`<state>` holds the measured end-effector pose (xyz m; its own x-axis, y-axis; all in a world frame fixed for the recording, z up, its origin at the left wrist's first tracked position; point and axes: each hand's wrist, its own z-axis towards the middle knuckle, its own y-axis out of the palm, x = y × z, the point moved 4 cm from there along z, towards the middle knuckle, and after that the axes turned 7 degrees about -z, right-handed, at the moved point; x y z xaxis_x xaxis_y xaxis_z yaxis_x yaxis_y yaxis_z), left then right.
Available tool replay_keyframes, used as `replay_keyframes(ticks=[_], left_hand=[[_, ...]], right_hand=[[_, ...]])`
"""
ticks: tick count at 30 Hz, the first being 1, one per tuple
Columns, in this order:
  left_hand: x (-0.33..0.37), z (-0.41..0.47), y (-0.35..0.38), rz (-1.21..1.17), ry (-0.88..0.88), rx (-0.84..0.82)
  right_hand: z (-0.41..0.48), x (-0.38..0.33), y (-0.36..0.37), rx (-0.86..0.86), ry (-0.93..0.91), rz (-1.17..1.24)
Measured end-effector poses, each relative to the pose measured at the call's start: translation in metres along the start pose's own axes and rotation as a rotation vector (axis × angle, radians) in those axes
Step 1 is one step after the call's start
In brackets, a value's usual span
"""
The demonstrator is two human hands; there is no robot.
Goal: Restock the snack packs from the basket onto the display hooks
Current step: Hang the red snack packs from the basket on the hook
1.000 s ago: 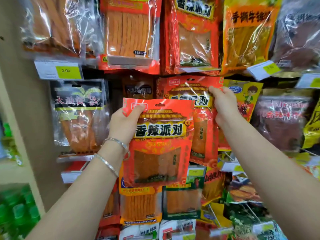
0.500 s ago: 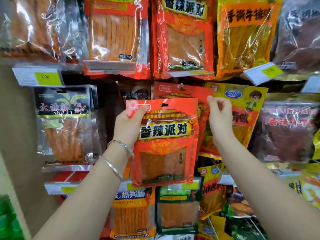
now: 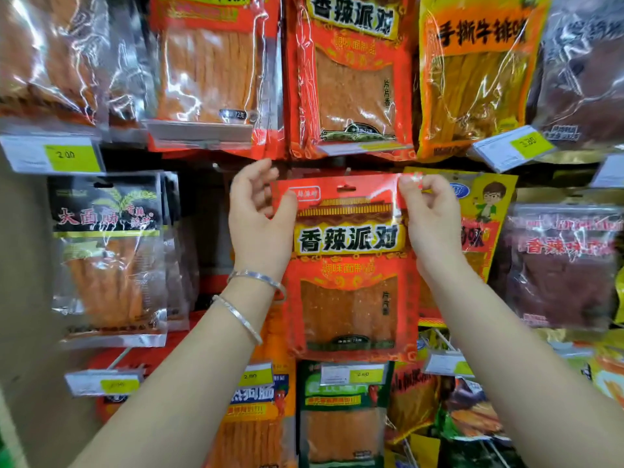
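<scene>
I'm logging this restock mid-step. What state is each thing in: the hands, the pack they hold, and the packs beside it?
Red pack: upright, sealed, held up at the rack; on a hook or not, cannot tell.
Left hand: pinches its top left corner.
Right hand: pinches its top right corner.
Black pack: hanging, sealed.
Cartoon pack: hanging, partly behind the right hand.
Bracelets: on the left wrist.

place: shop, snack display | proof: sealed snack packs hanging in rows across the whole view | price tag reading 2.00 at 10 o'clock | second price tag at 2 o'clock
</scene>
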<state>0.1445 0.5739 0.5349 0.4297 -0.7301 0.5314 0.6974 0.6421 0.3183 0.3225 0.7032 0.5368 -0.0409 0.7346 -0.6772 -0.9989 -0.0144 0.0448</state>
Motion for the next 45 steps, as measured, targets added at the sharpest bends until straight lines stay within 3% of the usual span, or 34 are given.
replay_keyframes(ticks=[4,9,19,21,25,27,29,35,41,45], left_hand=[[0.01,0.001,0.005,0.143,0.186,-0.07],[0.011,-0.002,0.027,0.146,0.128,-0.338],[-0.015,-0.009,0.015,0.213,0.133,-0.341],[-0.031,-0.016,0.007,0.262,0.112,-0.35],[-0.071,-0.033,-0.013,0.476,0.053,-0.417],[-0.09,-0.039,-0.021,0.613,0.019,-0.468],[-0.104,-0.043,-0.025,0.734,0.031,-0.548],[-0.132,-0.043,-0.022,0.855,0.051,-0.721],[-0.164,-0.029,-0.013,0.837,-0.114,-0.79],[-0.18,-0.016,-0.011,0.848,-0.18,-0.794]], right_hand=[[0.016,-0.009,0.0,0.066,-0.064,-0.012],[0.031,-0.008,0.011,0.059,-0.019,-0.058],[0.017,0.021,0.012,0.099,-0.012,-0.165],[0.0,0.024,0.007,0.138,-0.095,-0.217],[-0.048,0.033,0.006,0.23,-0.499,-0.654],[-0.07,0.045,0.014,0.133,-0.657,-0.77],[-0.084,0.062,0.025,-0.018,-0.695,-0.877],[-0.069,0.092,0.045,-0.253,-0.512,-1.073],[-0.043,0.119,0.076,-0.535,-0.306,-1.289],[-0.03,0.121,0.091,-0.638,-0.145,-1.275]])
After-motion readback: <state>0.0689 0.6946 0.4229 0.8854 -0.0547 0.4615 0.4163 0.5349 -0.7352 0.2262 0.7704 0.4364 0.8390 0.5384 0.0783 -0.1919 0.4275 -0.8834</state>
